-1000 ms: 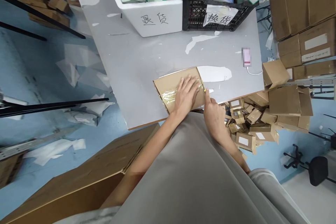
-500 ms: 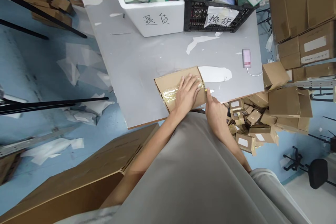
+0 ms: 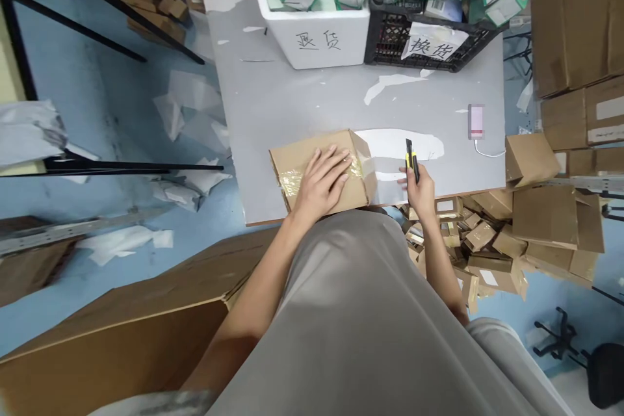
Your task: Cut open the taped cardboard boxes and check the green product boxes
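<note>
A brown cardboard box (image 3: 316,172) with clear tape across its top rests at the table's near edge. My left hand (image 3: 322,179) lies flat on that top, fingers stretched out and slightly apart. To the right of the box, my right hand (image 3: 420,190) grips a yellow and black box cutter (image 3: 412,160), its tip pointing away from me. The cutter is apart from the box, over the table by a torn white patch (image 3: 394,143).
At the table's (image 3: 292,104) back stand a white bin (image 3: 331,42) and a black crate (image 3: 390,39), both holding green-white cartons. A pink-screened phone (image 3: 476,122) with a cable lies at the right. Cardboard boxes (image 3: 480,234) are heaped beyond the right edge; a large open carton (image 3: 146,331) stands left of me.
My right hand has moved right, away from the box's right edge, and the box cutter now shows fully. The box has shifted left and tilted so its right side shows; my left hand stays on it.
</note>
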### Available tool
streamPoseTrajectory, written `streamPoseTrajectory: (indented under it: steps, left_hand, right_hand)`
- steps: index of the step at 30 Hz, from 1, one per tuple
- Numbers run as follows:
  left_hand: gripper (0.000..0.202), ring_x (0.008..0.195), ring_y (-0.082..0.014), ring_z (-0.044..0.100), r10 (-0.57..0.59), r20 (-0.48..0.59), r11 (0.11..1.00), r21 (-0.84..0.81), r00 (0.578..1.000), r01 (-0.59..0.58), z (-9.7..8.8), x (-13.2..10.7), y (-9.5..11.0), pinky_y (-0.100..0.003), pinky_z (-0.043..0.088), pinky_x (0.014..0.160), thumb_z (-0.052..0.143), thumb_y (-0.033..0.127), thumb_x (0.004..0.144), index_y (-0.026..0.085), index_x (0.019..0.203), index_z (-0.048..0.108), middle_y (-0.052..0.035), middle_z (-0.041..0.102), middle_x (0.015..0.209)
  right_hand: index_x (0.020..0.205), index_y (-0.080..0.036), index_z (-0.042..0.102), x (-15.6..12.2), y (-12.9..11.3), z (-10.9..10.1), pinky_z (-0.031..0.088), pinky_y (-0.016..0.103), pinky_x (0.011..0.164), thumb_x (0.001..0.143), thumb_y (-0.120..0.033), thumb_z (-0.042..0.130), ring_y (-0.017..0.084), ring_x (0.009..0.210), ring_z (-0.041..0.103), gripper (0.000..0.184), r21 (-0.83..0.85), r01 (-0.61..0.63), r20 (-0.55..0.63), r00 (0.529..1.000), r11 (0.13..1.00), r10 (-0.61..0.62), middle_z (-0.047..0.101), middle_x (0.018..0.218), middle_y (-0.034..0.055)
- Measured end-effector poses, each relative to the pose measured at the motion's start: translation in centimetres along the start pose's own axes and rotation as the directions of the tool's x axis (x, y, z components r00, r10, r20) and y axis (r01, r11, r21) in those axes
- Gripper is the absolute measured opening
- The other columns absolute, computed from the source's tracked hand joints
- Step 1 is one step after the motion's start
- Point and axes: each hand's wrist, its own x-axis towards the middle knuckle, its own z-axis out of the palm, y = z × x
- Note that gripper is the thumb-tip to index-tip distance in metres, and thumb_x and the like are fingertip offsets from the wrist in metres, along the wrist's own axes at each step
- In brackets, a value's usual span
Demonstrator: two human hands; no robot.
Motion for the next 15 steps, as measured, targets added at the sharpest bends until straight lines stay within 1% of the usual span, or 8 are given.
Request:
streamPoseTrajectory:
  steps: [2,4,6,8,9,11,13,15]
  left_hand:
    - [0.044,0.165,-0.0317,0.053,-0.048,-0.053,0.999,0.016,0.997,0.049,-2.0,-1.9,-0.9,-0.067,0.036,0.141,0.046,0.044,0.12,0.031,0.153,0.072,-0.0086,0.072,0.16]
    - [0.045,0.165,-0.0319,0.053,-0.118,-0.098,0.992,0.03,0.988,0.121,-3.9,-3.9,-1.3,-0.065,0.041,0.139,0.045,0.045,0.12,0.031,0.153,0.072,-0.0085,0.072,0.161]
    - [0.045,0.163,-0.0318,0.056,-0.186,-0.16,0.98,0.046,0.969,0.196,-5.5,-5.8,-1.4,-0.063,0.046,0.136,0.045,0.046,0.12,0.03,0.153,0.071,-0.009,0.072,0.161]
    - [0.044,0.158,-0.0314,0.062,-0.243,-0.25,0.963,0.055,0.937,0.264,-6.7,-7.6,-1.3,-0.062,0.05,0.133,0.047,0.046,0.12,0.03,0.152,0.072,-0.0093,0.072,0.161]
    - [0.042,0.155,-0.0313,0.064,-0.269,-0.297,0.954,0.052,0.916,0.297,-7.1,-8.4,-1.2,-0.062,0.051,0.133,0.049,0.046,0.119,0.031,0.151,0.071,-0.0093,0.072,0.161]
    - [0.041,0.153,-0.0315,0.066,-0.327,-0.368,0.934,0.016,0.87,0.358,-7.5,-9.7,-1.2,-0.062,0.052,0.132,0.055,0.048,0.117,0.032,0.152,0.071,-0.0094,0.071,0.161]
    - [0.044,0.154,-0.0313,0.066,-0.403,-0.386,0.911,-0.078,0.83,0.406,-7.2,-10.4,-1.6,-0.06,0.055,0.131,0.06,0.052,0.115,0.031,0.152,0.07,-0.0105,0.07,0.162]
    - [0.048,0.156,-0.0307,0.064,-0.474,-0.356,0.88,-0.215,0.806,0.423,-6.2,-10.5,-2.5,-0.057,0.057,0.129,0.062,0.055,0.113,0.028,0.152,0.07,-0.0125,0.069,0.163]
  right_hand:
    - [0.125,-0.013,0.067,4.5,2.8,3.6,0.062,0.033,0.092,0.114,-0.055,0.042,0.022,0.099,0.081,0.051,0.17,-0.094,0.033,0.995,0.981,0.089,0.084,0.122,0.0221]
    - [0.109,-0.016,0.065,7.4,4.0,7.4,0.061,0.032,0.09,0.109,-0.058,0.049,0.02,0.095,0.077,0.045,0.267,-0.209,0.128,0.975,0.941,0.18,0.084,0.109,0.0187]
    - [0.102,-0.02,0.063,8.4,3.7,10.6,0.06,0.03,0.083,0.106,-0.062,0.053,0.018,0.085,0.073,0.044,0.299,-0.25,0.232,0.955,0.921,0.184,0.081,0.094,0.0104]
    - [0.101,-0.021,0.063,7.8,2.7,12.5,0.058,0.027,0.079,0.104,-0.066,0.052,0.017,0.081,0.069,0.047,0.308,-0.232,0.301,0.944,0.923,0.137,0.077,0.086,0.004]
    - [0.101,-0.021,0.063,7.3,2.1,13.0,0.058,0.027,0.079,0.103,-0.067,0.052,0.017,0.083,0.069,0.048,0.31,-0.21,0.314,0.943,0.927,0.109,0.076,0.086,0.0029]
    - [0.105,-0.02,0.066,6.1,1.2,12.9,0.058,0.027,0.083,0.102,-0.066,0.049,0.018,0.089,0.069,0.05,0.304,-0.135,0.296,0.954,0.943,0.041,0.077,0.093,0.0044]
    - [0.109,-0.018,0.068,5.2,0.9,11.5,0.058,0.029,0.088,0.102,-0.064,0.047,0.021,0.095,0.069,0.051,0.268,-0.035,0.233,0.972,0.963,-0.03,0.079,0.102,0.0082]
    - [0.112,-0.017,0.069,4.5,1.1,9.3,0.058,0.033,0.092,0.102,-0.062,0.045,0.023,0.1,0.07,0.052,0.192,0.053,0.155,0.984,0.98,-0.083,0.08,0.108,0.0116]
